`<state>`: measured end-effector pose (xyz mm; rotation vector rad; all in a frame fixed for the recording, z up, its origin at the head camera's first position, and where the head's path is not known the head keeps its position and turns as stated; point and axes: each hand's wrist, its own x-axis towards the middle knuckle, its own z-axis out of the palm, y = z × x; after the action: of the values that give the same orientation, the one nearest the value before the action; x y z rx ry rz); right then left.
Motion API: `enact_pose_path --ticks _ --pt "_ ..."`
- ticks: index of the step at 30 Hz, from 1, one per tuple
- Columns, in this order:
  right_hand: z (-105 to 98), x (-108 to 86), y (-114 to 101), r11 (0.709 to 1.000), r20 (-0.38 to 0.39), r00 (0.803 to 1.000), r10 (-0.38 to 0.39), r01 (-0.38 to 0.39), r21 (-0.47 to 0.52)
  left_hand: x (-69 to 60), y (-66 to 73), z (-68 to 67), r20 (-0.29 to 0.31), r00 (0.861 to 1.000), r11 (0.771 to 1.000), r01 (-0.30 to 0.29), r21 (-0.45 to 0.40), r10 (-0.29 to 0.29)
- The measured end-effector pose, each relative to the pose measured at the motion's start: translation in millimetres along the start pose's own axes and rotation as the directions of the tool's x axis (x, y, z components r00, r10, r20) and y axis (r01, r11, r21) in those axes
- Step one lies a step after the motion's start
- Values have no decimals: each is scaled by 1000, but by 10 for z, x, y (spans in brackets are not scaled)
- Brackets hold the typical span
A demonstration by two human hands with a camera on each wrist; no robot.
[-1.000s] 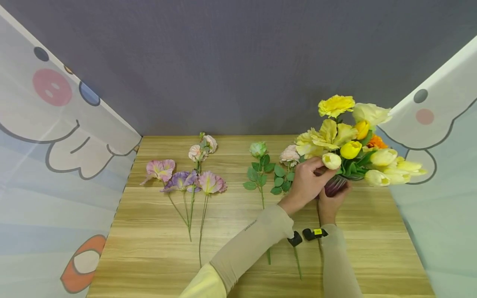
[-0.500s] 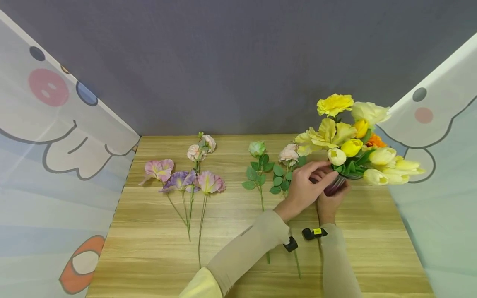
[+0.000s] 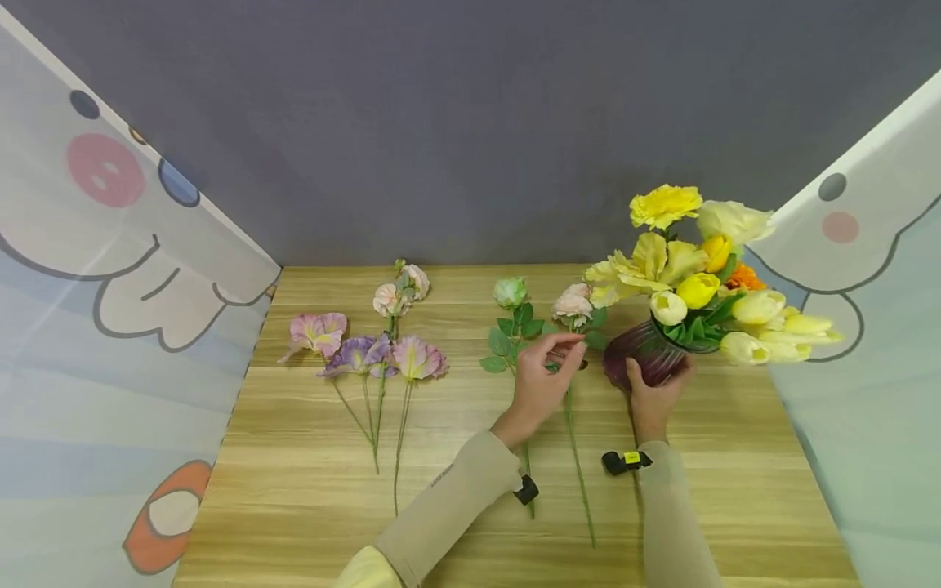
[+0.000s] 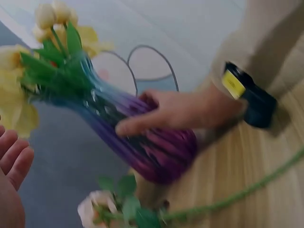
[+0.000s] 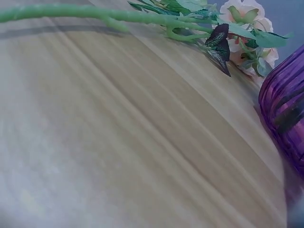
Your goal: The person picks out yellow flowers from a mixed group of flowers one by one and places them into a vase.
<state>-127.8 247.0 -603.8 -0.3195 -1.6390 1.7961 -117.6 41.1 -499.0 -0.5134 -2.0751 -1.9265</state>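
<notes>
In the head view my right hand (image 3: 654,400) grips the ribbed purple glass vase (image 3: 641,355), which leans to the right. The vase holds yellow tulips (image 3: 698,290), cream tulips, an orange flower and larger ruffled yellow blooms. The left wrist view shows the thumb lying along the vase (image 4: 164,161). My left hand (image 3: 544,384) is apart from the vase, over the stems of a pale pink rose (image 3: 572,305), its fingers loosely bent around nothing. In the right wrist view only the vase's side (image 5: 287,109) shows; the right hand is hardly visible there.
A green rose (image 3: 510,292) with leaves lies left of the pink one on the wooden table (image 3: 294,506). Farther left lie purple and pink ruffled flowers (image 3: 358,355) and a pale pink spray (image 3: 390,300). A grey panel (image 3: 470,139) stands behind, with printed curtains on both sides.
My left hand has come away from the flowers at the vase's mouth and moved left, uncovering the vase. The right hand keeps its grip, and the vase stays about where it was.
</notes>
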Motion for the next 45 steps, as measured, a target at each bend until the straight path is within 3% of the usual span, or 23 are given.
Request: enact_pose_path --ticks 3,11,17,23,27,32,39,45 --pt "10 -22 -78 1000 -5 1000 7 -8 -12 -82 -96 -106 -11 999 998 54 16 -54" --pt "-57 40 153 999 -13 1000 18 -19 -33 -302 -328 -424 -31 990 988 139 68 -137" --pt "-68 55 180 1000 1 1000 -4 4 -17 -431 -509 -706 -44 987 978 157 139 -152" --pt "-76 62 172 999 20 1000 -7 8 -40 -561 -623 -957 -69 986 974 164 159 -155" --pt "-100 119 182 997 38 999 2 1 -74 -673 -655 -1083 -105 981 967 182 177 -165" --pt "-123 256 188 995 54 998 38 -33 -98 -808 -643 -1195 -145 964 944 252 212 -225" --pt "-91 464 174 986 77 996 54 -41 -160 -838 -478 -1344 -161 952 933 292 210 -261" --pt "-17 582 192 986 84 994 68 -54 -157 -860 -615 -1524 -215 945 935 290 204 -246"
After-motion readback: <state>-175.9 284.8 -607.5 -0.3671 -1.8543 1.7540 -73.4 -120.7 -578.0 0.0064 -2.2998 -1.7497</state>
